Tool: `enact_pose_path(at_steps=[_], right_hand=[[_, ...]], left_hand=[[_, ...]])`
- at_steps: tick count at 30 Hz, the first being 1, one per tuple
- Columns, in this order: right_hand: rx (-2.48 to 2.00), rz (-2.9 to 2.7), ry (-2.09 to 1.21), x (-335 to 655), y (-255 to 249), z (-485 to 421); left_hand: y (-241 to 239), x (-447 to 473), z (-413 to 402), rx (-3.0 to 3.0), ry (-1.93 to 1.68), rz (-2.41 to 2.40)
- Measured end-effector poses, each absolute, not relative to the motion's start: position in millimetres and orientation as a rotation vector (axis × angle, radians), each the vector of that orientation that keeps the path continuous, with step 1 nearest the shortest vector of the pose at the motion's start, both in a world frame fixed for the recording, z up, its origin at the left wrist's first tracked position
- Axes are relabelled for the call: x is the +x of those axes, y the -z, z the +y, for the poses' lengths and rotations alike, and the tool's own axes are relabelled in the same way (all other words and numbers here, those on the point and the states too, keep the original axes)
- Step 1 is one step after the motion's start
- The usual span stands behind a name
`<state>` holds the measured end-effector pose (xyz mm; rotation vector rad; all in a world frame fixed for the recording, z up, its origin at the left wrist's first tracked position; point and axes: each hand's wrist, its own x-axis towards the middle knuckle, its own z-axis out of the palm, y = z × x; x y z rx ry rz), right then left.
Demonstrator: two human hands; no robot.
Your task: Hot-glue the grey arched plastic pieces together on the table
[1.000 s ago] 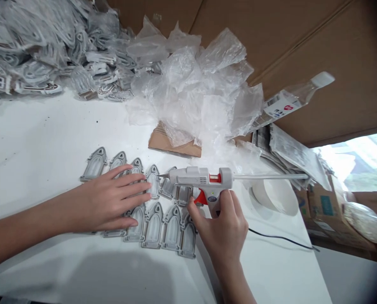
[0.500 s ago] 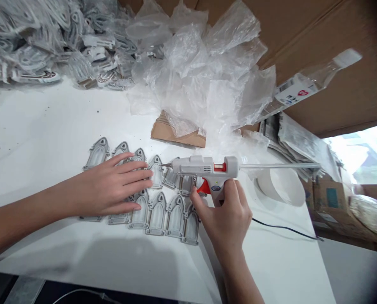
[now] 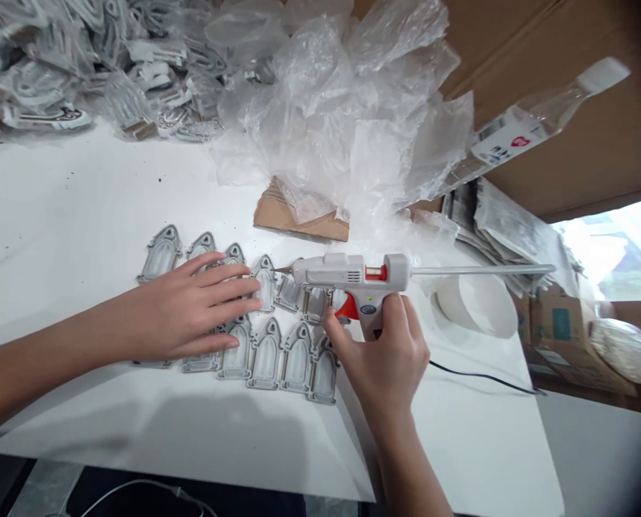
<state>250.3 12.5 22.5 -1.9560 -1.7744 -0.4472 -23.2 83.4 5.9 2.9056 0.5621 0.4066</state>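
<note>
Toward the front edge of the white table (image 3: 83, 194), small grey arched frames (image 3: 266, 357) lie in two rows, darker along their raised rims and paler in their recessed middles, each with a small hole under its pointed top. Above their right end sits the hot glue gun (image 3: 325, 271) — white-bodied, with a red trigger (image 3: 348, 307), a thin metal nozzle (image 3: 284, 271) pointing left and a clear glue stick (image 3: 482, 271) jutting from its back toward the table's right edge. Its tip is at a frame in the upper row; whether they touch, I cannot tell. The right hand (image 3: 382, 355) is clamped around the handle, wrist toward the front edge. Well apart from it, the left hand (image 3: 191, 309) lies palm down over the frames — fingers extended, slightly spread, pointing right.
</note>
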Motion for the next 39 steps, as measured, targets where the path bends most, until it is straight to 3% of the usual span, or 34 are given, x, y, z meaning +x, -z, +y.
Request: enact_pose_path(at_steps=[9, 39], right_hand=[[-1.917, -1.828, 0.436, 249.7, -22.6, 13.0], [-1.920, -1.882, 0.515, 249.4, -19.3, 13.5]], left_hand=[[-8.8, -21.1, 81.5, 2.900, -0.569, 0.436], [-9.0, -22.3, 81.4, 2.910, -0.556, 0.436]])
